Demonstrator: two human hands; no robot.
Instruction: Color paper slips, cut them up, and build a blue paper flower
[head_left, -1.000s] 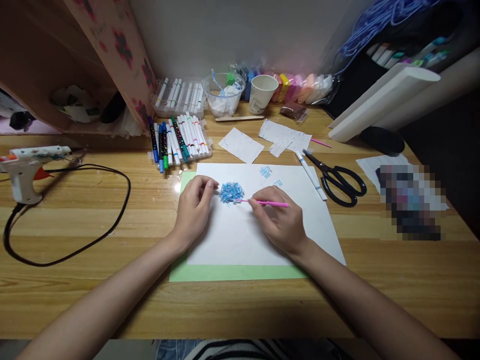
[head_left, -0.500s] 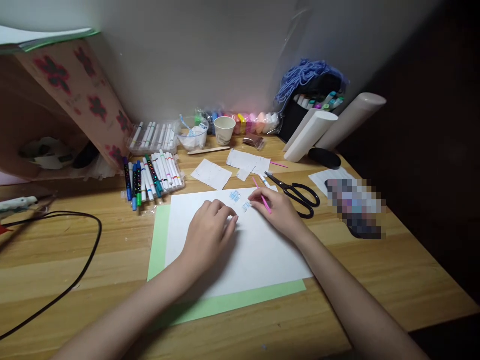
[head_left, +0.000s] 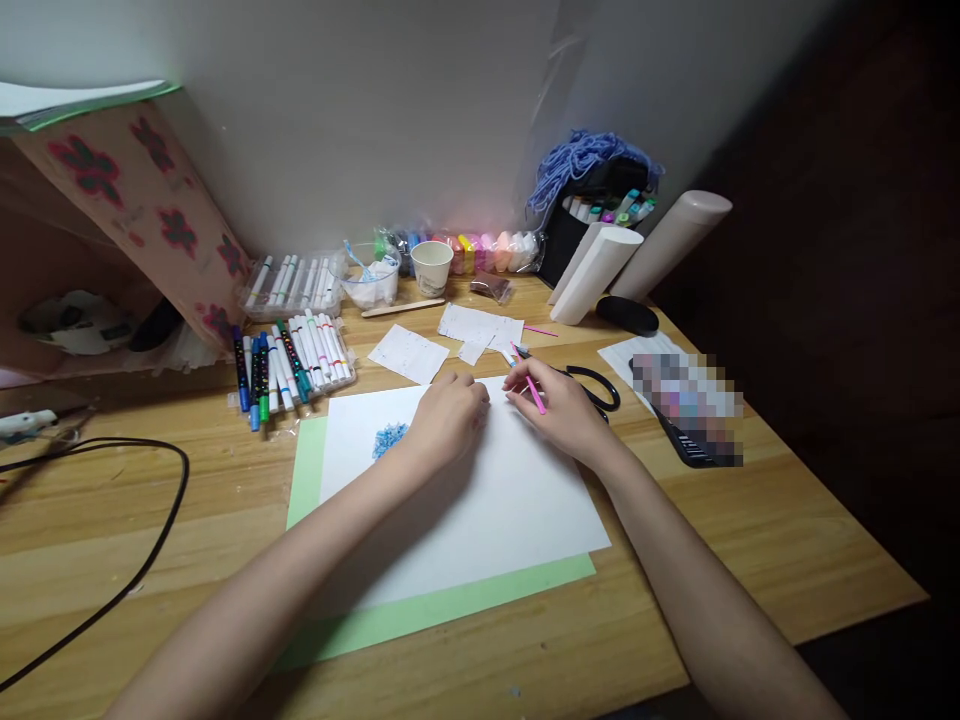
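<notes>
My left hand (head_left: 450,418) is over the upper part of a white sheet (head_left: 487,510), its fingers curled in. What lies at its fingertips, if anything, is hidden. Between the fingers of my right hand (head_left: 559,405) is a slim pink stick (head_left: 534,392), slanting up to the left. The two hands are close together, fingertips a small gap apart. Left of my left wrist, a patch of small blue pieces (head_left: 388,440) shows on the sheet, partly covered by the hand. Black-handled scissors (head_left: 596,375) lie behind my right hand, which hides much of them.
Under the white sheet is a green sheet (head_left: 420,618). Paper scraps (head_left: 409,353) lie behind it. Markers (head_left: 262,375), a paper cup (head_left: 431,270) and a clear bowl (head_left: 371,280) stand farther back. White rolls (head_left: 600,275) are at right; a black cable (head_left: 161,540) curves at left.
My left hand has moved right and up over the sheet, close to my right hand, uncovering the blue patch. Small blue-marked pieces near the fingertips are now out of sight. The view has shifted slightly.
</notes>
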